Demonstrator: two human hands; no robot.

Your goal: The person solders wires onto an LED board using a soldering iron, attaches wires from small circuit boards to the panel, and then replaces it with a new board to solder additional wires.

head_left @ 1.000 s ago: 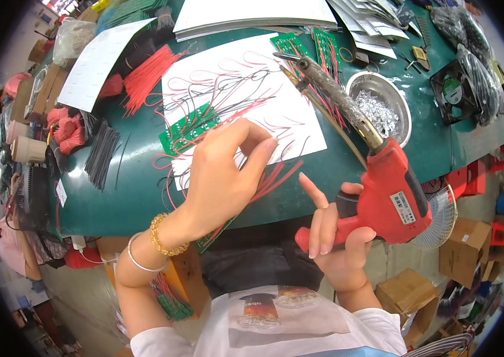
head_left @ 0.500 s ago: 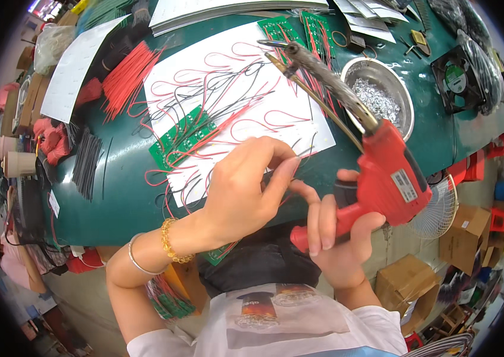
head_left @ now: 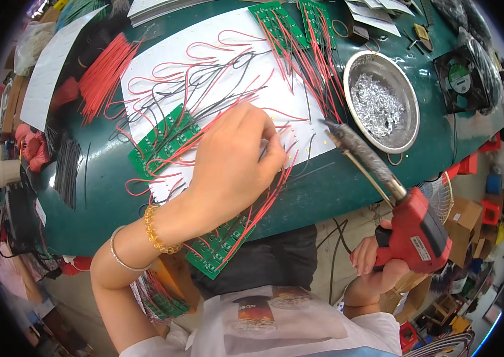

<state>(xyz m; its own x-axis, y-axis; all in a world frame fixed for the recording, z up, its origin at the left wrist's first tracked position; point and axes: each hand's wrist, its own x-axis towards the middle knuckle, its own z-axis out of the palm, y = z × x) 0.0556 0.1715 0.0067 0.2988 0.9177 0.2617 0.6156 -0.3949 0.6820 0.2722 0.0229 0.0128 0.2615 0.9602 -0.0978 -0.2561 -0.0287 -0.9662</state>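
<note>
L hand (head_left: 234, 160) over white sheet (head_left: 162, 55), thumb + finger pinched; can't tell if gripping anything. R hand (head_left: 377, 259) grips red soldering gun (head_left: 417, 223) near metal bowl (head_left: 399, 84). 1 green PCB (head_left: 216, 253) w/ red wires (head_left: 267, 205) at table (head_left: 305, 208) edge.

— What sort of place is this?
— An electronics workshop, by the look of it: a soldering gun (head_left: 414, 229), green circuit boards (head_left: 213, 256) and bundled red wires (head_left: 106, 74) at a green-topped bench (head_left: 106, 196)
— And around it?
— Cardboard boxes (head_left: 463, 221) on the floor (head_left: 318, 273)
</note>
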